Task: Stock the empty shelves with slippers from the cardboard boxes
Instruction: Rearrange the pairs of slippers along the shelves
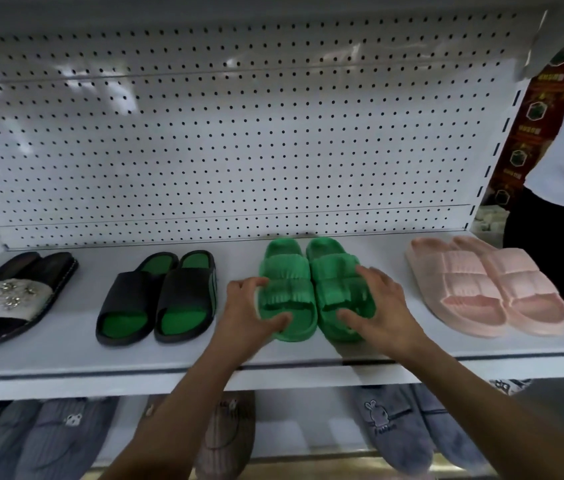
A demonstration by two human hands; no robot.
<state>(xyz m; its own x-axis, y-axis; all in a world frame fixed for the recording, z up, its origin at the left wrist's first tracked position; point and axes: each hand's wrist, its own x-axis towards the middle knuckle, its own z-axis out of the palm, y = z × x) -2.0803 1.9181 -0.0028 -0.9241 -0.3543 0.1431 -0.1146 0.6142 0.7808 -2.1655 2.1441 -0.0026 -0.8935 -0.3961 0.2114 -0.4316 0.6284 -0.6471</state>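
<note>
On shelf point(66, 355): both hands grip green slippers point(311, 289).

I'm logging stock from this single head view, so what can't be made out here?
- Cardboard boxes: nowhere in the head view.
- Black sequinned slippers: cut off by the left edge.
- Grey rabbit-motif fabric slippers on the lower shelf: blurred, partly behind the right forearm.
- Bright green ridged rubber slippers: toe ends partly covered by the left hand and right hand.

Four slipper pairs point(315, 289) on top shelf point(66, 355); perhaps three below.
</note>
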